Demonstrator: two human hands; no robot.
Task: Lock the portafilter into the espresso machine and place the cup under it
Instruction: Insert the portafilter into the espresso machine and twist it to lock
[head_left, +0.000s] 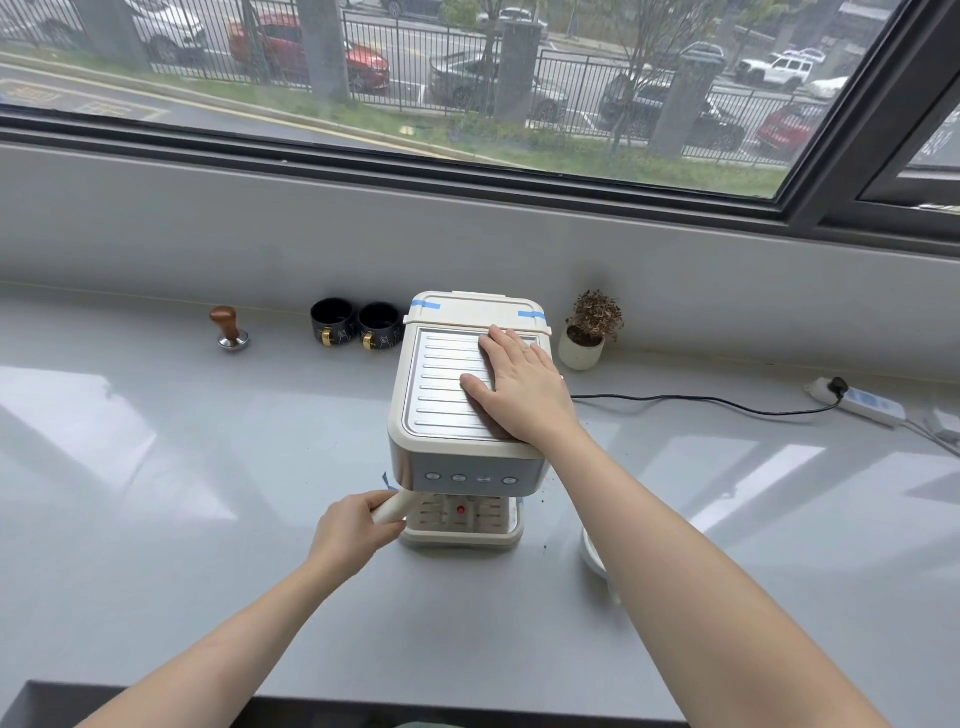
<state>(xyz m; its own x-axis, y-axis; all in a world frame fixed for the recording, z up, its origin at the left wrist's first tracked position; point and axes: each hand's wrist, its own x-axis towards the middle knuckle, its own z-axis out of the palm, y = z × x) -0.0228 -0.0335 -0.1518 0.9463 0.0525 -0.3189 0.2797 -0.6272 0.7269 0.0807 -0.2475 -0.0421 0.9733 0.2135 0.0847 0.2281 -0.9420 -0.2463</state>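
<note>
A cream espresso machine (447, 467) stands on the grey counter, its ribbed metal top facing me. My right hand (514, 387) lies flat on that top, fingers spread. My left hand (353, 530) grips the cream portafilter handle (397, 506), which sticks out to the left from under the machine's front; the portafilter's basket is hidden beneath the machine. The drip tray (462, 538) below has a red dot in its middle. Two black cups (335, 319) with gold handles stand side by side at the back, left of the machine.
A wooden-handled tamper (231, 330) stands at the back left. A small potted plant (587, 332) sits right of the machine. A black cord (701, 402) runs to a power strip (862, 402) at the right. A white dish (592, 553) shows partly behind my right forearm.
</note>
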